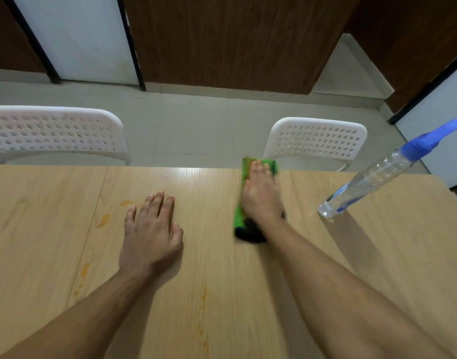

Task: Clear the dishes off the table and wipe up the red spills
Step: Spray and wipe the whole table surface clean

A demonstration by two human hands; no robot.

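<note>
- Spills [103, 220]: orange-red smears lie on the left half of the wooden surface [377, 255], one pair just left of the left hand, another smear nearer the camera beside the left forearm, and a thin streak between the two forearms.
- White perforated chair [54, 133] stands behind the far edge of the surface at left.
- Left hand [151, 234] lies palm down on the surface, fingers straight and spread a little, its grip open and holding nothing.
- Green cloth [248, 182] lies stretched toward the far edge, right of centre, blurred.
- Right hand [261, 198] presses flat on top of the cloth, fingers extended, not curled around it.
- Second white chair [318, 141] stands just behind the cloth.
- Clear spray bottle [364, 182] with a blue nozzle stands on the surface at far right, well apart from the hands.
</note>
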